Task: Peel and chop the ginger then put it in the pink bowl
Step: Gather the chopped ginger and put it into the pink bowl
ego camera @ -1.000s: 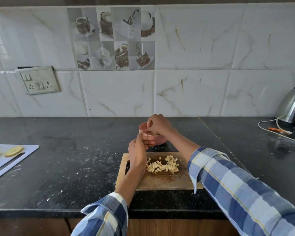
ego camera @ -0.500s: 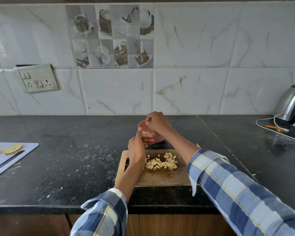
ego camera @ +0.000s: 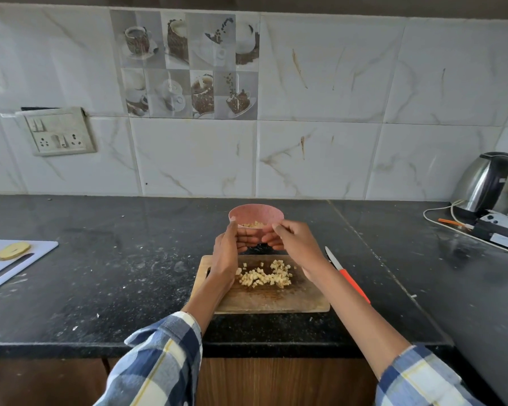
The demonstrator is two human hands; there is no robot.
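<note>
A pink bowl is held tilted toward me just beyond the wooden chopping board; a few ginger cubes lie inside it. My left hand grips the bowl's left side, thumb on the rim and fingers under it. Just right of the bowl's near rim hovers my right hand, fingers loosely curled, with nothing visibly in it. A pile of chopped ginger sits on the board between my wrists.
A knife with an orange handle lies on the black counter right of the board. At far left is a white cutting board with ginger slices. A steel kettle and cables stand at far right.
My right hand has come out of the bowl and drawn back toward me and to the right. The bowl's inside and the ginger in it now show. The left hand still holds the bowl.
</note>
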